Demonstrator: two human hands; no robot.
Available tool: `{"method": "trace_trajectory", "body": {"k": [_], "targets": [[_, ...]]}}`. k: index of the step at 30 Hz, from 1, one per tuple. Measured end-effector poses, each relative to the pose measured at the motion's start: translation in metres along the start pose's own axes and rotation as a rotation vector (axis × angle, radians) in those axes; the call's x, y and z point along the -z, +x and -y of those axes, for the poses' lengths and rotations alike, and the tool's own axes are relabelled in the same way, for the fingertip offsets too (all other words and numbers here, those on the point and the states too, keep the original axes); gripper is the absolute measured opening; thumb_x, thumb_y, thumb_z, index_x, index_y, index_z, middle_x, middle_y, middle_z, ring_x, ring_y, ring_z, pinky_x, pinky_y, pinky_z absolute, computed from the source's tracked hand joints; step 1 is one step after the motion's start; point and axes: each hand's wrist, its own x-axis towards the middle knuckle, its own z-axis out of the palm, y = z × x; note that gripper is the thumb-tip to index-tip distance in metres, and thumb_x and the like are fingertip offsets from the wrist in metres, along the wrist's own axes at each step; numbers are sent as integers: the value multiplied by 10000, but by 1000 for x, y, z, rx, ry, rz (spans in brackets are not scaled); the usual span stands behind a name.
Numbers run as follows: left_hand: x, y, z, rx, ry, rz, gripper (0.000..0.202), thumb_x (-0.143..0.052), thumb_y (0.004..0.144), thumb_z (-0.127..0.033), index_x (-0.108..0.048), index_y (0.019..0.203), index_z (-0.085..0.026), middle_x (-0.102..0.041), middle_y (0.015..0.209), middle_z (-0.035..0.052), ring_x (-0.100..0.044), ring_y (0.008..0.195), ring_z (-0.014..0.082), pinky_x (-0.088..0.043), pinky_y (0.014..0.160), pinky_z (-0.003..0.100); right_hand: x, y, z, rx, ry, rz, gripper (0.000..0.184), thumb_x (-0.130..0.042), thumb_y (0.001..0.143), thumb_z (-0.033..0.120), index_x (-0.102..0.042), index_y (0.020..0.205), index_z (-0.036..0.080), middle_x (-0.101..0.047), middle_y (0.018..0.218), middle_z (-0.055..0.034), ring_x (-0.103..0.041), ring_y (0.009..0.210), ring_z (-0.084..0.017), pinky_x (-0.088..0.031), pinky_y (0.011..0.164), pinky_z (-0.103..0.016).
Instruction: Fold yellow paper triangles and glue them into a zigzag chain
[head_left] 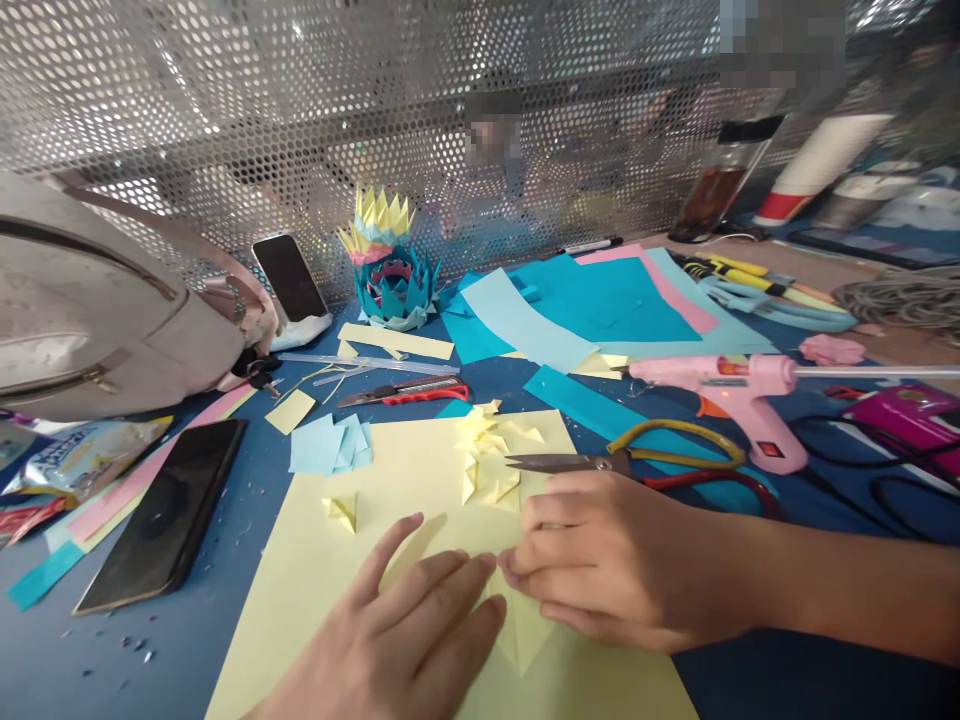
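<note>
Left hand [412,630]: one finger spread, pinch unclear.
Right hand [622,560], five o'clock: curled, pinch unclear.
Folded paper [520,640]: I'm likely creasing; calls for firm pressure.

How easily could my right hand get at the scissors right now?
Quite easily, it seems, so likely yes: your right hand is close by the scissors, and their yellow handle looks uncovered. It would first need to leave the folded yellow paper.

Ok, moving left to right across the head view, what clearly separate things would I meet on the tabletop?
Flat-lying black smartphone → light-blue paper squares → clustered folded yellow paper pieces → pink pistol-shaped glue gun.
</note>
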Motion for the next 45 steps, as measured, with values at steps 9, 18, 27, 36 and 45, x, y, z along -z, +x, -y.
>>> {"method": "trace_trajectory", "body": {"k": [9, 18, 27, 36, 45], "targets": [[-1, 3, -1, 0, 65, 37, 382, -344, 1061, -155, -693, 1214, -174, -722, 1205, 31, -608, 1206, 185, -111, 1275, 508, -5, -5, -3, -124, 48, -94, 196, -538, 992, 223, -711, 912, 180, -752, 965, -26, -562, 818, -179, -425, 728, -346], [17, 16, 2, -55, 105, 96, 332, -389, 1048, -148, -677, 1213, -162, -735, 1182, 53, -617, 1225, 180, -141, 1271, 518, 24, 0, 9, -84, -113, 133, 213, -624, 909, 188, -635, 696, 197, -648, 762, -23, -523, 793, -190, -392, 706, -355], [24, 18, -3, -106, 66, 173, 348, -383, 1039, -146, -641, 1266, -93, -733, 1091, 74, -645, 1152, 189, -103, 1275, 493, -3, -6, 5, -387, 40, -99, 176, -631, 947, 353, -621, 886, 188, -634, 726, 7, -534, 712, -164, -332, 605, -285], [20, 22, -16, -90, 141, 131, 334, -408, 1054, -144, -658, 1275, -140, -736, 1024, -2, -655, 1114, 133, 40, 1276, 477, -12, 0, 11, -525, 279, -219, 230, -637, 805, 49, -605, 965, 210, -671, 832, 29, -627, 792, -140, -423, 674, -236], [1, 8, -18, -10, 137, 17, 217, -576, 1009, -258, -728, 1156, -208, -733, 1164, -6, -623, 1197, 166, -99, 1288, 483, -21, 2, 5, -652, 342, -237, 295, -701, 758, 34, -655, 993, 204, -708, 787, 42, -643, 737, -141, -455, 701, -248]]}}
